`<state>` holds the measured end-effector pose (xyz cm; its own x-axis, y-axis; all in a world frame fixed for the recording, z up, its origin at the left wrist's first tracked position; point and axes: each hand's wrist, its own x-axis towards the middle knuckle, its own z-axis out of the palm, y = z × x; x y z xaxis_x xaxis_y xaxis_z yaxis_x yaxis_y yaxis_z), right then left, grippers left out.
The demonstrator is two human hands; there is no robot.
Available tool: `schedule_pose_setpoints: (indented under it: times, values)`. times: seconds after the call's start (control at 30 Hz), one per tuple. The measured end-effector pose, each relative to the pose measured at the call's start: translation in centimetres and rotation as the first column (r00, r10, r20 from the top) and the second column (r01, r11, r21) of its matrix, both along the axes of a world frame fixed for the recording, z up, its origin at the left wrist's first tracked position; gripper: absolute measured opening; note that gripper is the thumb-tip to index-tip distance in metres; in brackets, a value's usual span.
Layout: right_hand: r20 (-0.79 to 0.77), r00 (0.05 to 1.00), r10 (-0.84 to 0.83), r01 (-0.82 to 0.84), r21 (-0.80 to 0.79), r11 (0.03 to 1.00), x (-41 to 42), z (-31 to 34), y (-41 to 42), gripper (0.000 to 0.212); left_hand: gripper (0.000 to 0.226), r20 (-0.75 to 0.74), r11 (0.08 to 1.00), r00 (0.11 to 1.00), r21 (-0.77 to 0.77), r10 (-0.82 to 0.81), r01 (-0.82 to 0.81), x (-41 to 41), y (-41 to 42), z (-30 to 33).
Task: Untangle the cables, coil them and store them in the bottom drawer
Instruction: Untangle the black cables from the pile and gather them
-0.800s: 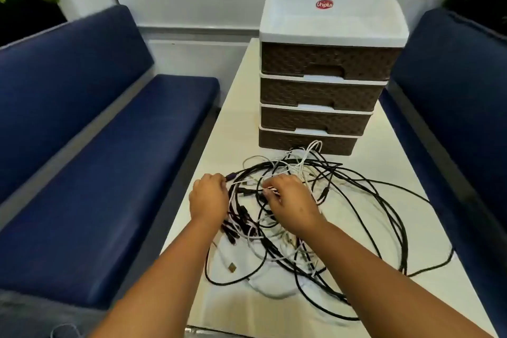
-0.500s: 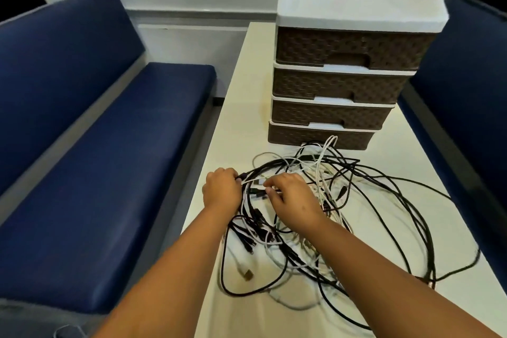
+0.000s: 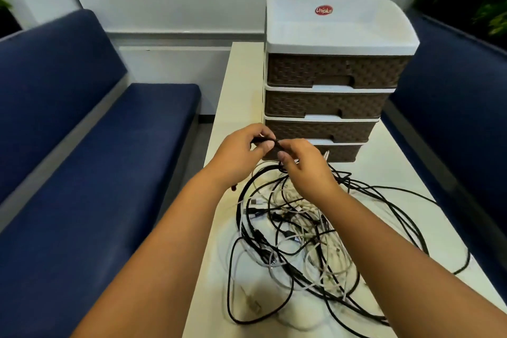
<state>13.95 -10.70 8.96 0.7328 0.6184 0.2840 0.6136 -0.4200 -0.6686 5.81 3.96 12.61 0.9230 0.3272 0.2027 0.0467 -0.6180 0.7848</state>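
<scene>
Left hand: the left hand [image 3: 241,152] was up above the desk, its grip pinched on a black cable [image 3: 264,141], thumb and fingers curled round it.
Right hand: the right hand [image 3: 304,167] was just beside the left one, its fingers curled on the same black cable, so both hands held it close together.
Cables: a messy pile of cables [image 3: 296,230], black ones and white ones all mixed up, lay on the desk near the person, under and right of the hands. Some black loops spread far out to the right.
Drawers: a box of drawers [image 3: 329,90] with a white top and four brown fronts stood on the far part of the desk. All four looked pushed in. The bottom drawer [image 3: 340,152] was just behind the hands, and the pile reached close to it.
Desk: the pale desk [image 3: 236,90] ran away from the person.
Seats: a blue seat [image 3: 96,159] was on the left and another blue seat [image 3: 452,118] on the right.
</scene>
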Motion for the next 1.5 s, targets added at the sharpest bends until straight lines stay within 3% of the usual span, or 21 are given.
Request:
schedule_pose_setpoints:
  times: [0.1,0.17,0.27,0.33,0.37,0.43,0.53,0.67,0.83,1.07,1.17,1.23,1.33,1.5]
  values:
    - [-0.084,0.996,-0.002,-0.005,-0.087,0.996,1.2,1.5,-0.7,0.023,0.012,0.098,1.000,0.995,0.001,-0.011,0.011,0.8,0.3,1.1]
    - [-0.134,0.991,-0.008,0.007,-0.014,1.000,1.8,2.6,-1.2,0.023,0.016,0.213,0.982,0.975,0.162,0.062,-0.098,1.3,0.4,1.2]
    - [-0.223,0.975,0.017,-0.003,0.063,0.998,2.2,4.8,-1.4,0.022,0.019,0.513,0.850,0.830,0.317,0.220,-0.421,0.5,-1.0,1.3]
    - [-0.214,0.976,0.046,-0.034,0.059,0.998,2.6,6.1,-1.5,0.022,0.014,0.639,0.818,0.749,0.330,0.173,-0.471,-0.5,-2.7,0.8]
    - [-0.203,0.977,0.059,-0.049,0.055,0.997,2.7,6.7,-1.6,0.022,0.016,0.640,0.844,0.758,0.333,0.126,-0.421,-0.9,-3.5,0.0]
    - [-0.209,0.974,0.085,-0.069,0.084,0.994,2.7,8.0,-2.0,0.022,0.020,0.533,0.912,0.839,0.284,0.106,-0.295,-1.3,-5.4,-1.6]
    - [-0.263,0.956,0.133,-0.093,0.161,0.983,2.3,9.8,-2.4,0.019,0.024,0.253,0.976,0.953,0.090,0.168,-0.196,-0.5,-7.9,-3.4]
    - [-0.286,0.943,0.171,-0.121,0.183,0.976,2.2,11.5,-2.8,0.020,0.027,0.142,0.962,0.957,-0.149,0.252,-0.231,1.9,-9.5,-4.4]
    - [-0.243,0.952,0.184,-0.138,0.194,0.971,2.3,13.2,-3.6,0.021,0.020,0.092,0.946,0.943,-0.085,0.319,-0.312,4.2,-10.0,-4.9]
    - [-0.182,0.944,0.273,-0.221,0.261,0.940,1.8,16.0,-4.8,0.021,0.021,-0.275,0.923,0.906,-0.124,0.321,-0.365,5.3,-11.5,-5.4]
    - [-0.172,0.935,0.312,-0.249,0.311,0.917,1.7,17.2,-5.4,0.022,0.020,-0.230,0.947,0.921,0.016,0.315,-0.320,6.0,-11.9,-5.8]
    - [-0.163,0.931,0.326,-0.255,0.348,0.902,1.8,17.5,-5.8,0.022,0.023,-0.163,0.959,0.945,0.024,0.283,-0.283,6.2,-12.0,-5.8]
    - [-0.187,0.932,0.310,-0.212,0.412,0.886,2.7,17.0,-6.4,0.020,0.015,-0.005,0.968,0.972,-0.096,0.234,-0.233,6.3,-12.8,-5.4]
    - [-0.458,0.804,0.378,-0.090,0.535,0.840,4.7,13.3,-7.8,0.024,0.037,-0.005,0.872,0.946,-0.386,0.325,-0.302,6.3,-13.0,-4.1]
